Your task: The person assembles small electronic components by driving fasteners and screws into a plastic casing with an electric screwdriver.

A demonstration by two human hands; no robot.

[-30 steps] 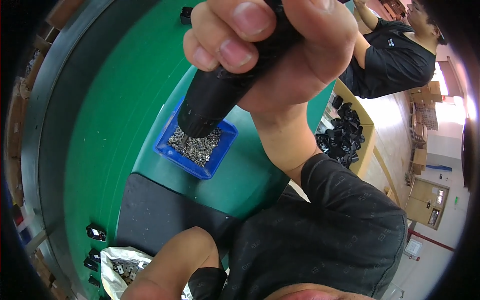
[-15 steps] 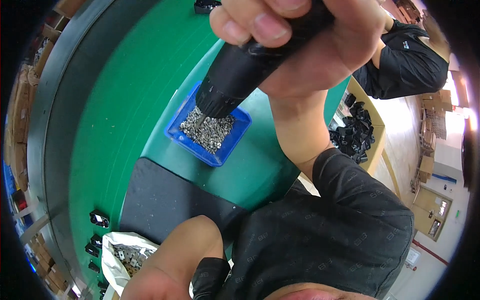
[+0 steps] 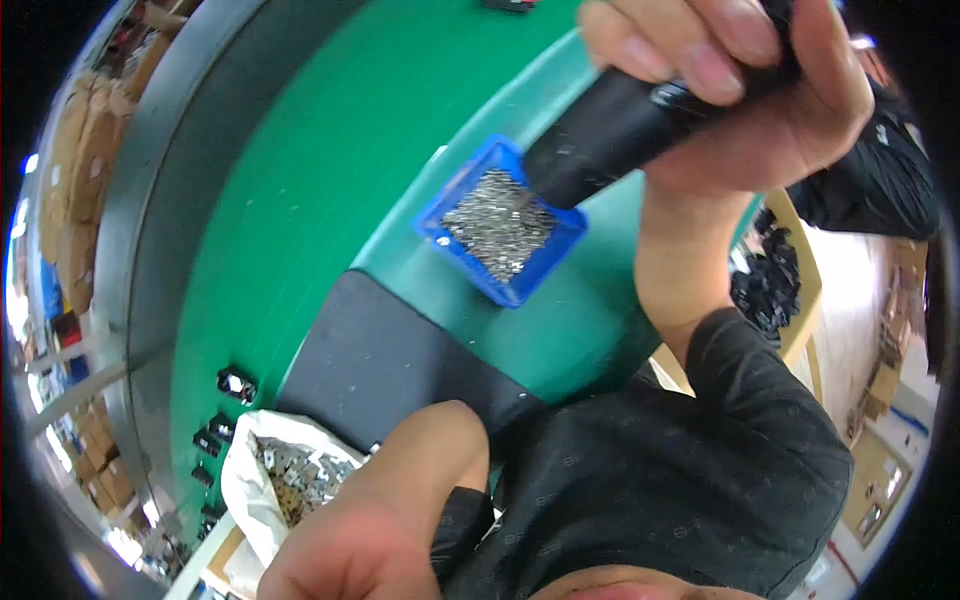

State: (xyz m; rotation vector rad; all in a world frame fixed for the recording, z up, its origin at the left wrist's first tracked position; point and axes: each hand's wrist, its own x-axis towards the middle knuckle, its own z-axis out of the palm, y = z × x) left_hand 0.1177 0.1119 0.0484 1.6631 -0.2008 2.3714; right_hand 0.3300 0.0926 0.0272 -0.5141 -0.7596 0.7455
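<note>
My right hand (image 3: 740, 100) is wrapped round a black electric screwdriver (image 3: 620, 135), slanting down and to the left. Its nose end is over the upper right part of a blue tray (image 3: 520, 290) filled with small silver screws (image 3: 500, 230); motion blur hides the bit. At the lower edge, only the heel and wrist of my left hand (image 3: 350, 560) show, with the fingers out of the picture. Closest to that hand is a white bag (image 3: 245, 490) with small metal pieces (image 3: 305, 475) inside.
A black mat (image 3: 390, 350) lies on the green table in front of me. Several small black parts (image 3: 237, 384) sit on the green belt at the left. A box of black parts (image 3: 770, 275) stands at the right, near another person's dark sleeve (image 3: 870, 170).
The view has shifted, so the tray and surroundings appear farther right. The screwdriver stays in my right hand over the tray, its nose now nearer the tray's right corner.
</note>
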